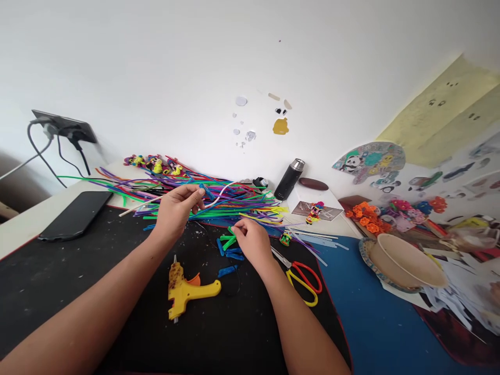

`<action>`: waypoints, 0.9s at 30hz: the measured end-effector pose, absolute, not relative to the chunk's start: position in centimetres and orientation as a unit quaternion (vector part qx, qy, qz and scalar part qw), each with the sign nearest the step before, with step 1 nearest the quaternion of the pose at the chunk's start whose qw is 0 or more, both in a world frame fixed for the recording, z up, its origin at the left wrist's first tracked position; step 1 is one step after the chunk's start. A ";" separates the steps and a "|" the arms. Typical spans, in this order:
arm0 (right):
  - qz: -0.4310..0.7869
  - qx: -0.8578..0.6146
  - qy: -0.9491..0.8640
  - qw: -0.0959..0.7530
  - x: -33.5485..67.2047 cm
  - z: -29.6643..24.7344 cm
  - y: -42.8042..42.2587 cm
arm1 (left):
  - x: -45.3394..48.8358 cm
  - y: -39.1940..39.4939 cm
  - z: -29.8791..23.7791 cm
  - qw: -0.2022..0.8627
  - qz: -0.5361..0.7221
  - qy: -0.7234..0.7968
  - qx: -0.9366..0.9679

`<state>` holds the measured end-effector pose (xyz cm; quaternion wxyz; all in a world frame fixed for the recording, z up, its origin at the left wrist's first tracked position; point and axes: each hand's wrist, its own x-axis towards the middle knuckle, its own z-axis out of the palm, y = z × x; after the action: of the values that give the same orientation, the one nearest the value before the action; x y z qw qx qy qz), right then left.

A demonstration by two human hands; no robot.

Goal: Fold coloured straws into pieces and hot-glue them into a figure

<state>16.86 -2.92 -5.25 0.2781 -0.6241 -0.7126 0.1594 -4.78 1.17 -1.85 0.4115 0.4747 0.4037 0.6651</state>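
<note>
My left hand is raised over the front of the long pipe cleaners, thumb and finger pinched on a short folded blue pipe cleaner piece. Lower and to the right, my right hand has its fingertips closed on a short green pipe cleaner piece at a little pile on the black mat. Several cut blue pieces lie beside and below that pile. A yellow hot glue gun rests on its side between my forearms. Scissors with red and yellow handles lie right of my right wrist.
A black phone lies at the left. Behind the pipe cleaners stand small colourful figures. A black thermos leans near a white box. At the right are a beige bowl and orange pipe cleaner flowers.
</note>
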 end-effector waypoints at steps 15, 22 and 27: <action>0.078 -0.638 -0.750 0.155 15.6 -6.4 -1.9 | -4.2 0.5 -2.1 0.416 0.608 0.413 0.535; 0.155 -0.618 -0.713 0.292 15.8 -6.8 -2.1 | -4.0 0.4 -2.4 0.417 0.584 0.433 0.546; 0.309 -0.551 -0.618 0.469 16.5 -6.3 -2.3 | -3.6 0.4 -2.7 0.431 0.533 0.450 0.572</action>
<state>16.51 -2.35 -6.32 0.4693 -0.5506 -0.6176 0.3085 -3.63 0.42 -2.67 0.4308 0.5720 0.4503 0.5334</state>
